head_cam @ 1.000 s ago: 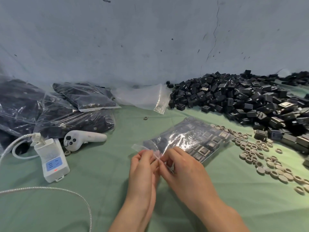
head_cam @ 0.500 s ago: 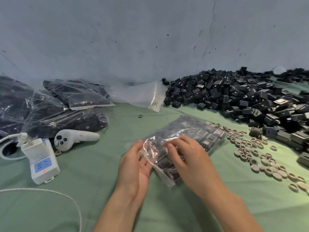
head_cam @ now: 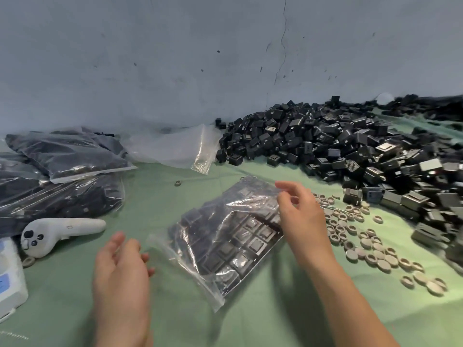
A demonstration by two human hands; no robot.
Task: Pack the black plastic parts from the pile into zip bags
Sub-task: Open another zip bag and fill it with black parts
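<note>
Judging by what lies around the hands, the packing is partly done. One filled zip bag [head_cam: 225,236], its black plastic parts lying in flat rows inside, rests on the cloth between the two hands. The right hand [head_cam: 300,221] sits at the bag's far corner, thumb and forefinger curled onto the film and, as far as I can tell, pinching it up. The left hand [head_cam: 120,266] hovers just beside the bag's near end, fingers relaxed and spread, holding nothing and not touching the plastic.

Beyond the left hand, several packed bags [head_cam: 67,156] are stacked, so earlier batches look finished. Beyond the right hand, a large pile [head_cam: 350,151] of loose parts remains, which suggests most of the work is still ahead. Empty bags [head_cam: 175,149] wait between the two heaps.

A green cloth [head_cam: 250,321] covers the work surface, meeting a scuffed, cracked grey wall [head_cam: 175,58]. Small pale rings [head_cam: 363,241] are scattered just outside the right hand. A white controller [head_cam: 62,229] and a white device [head_cam: 10,271] lie outside the left hand.
</note>
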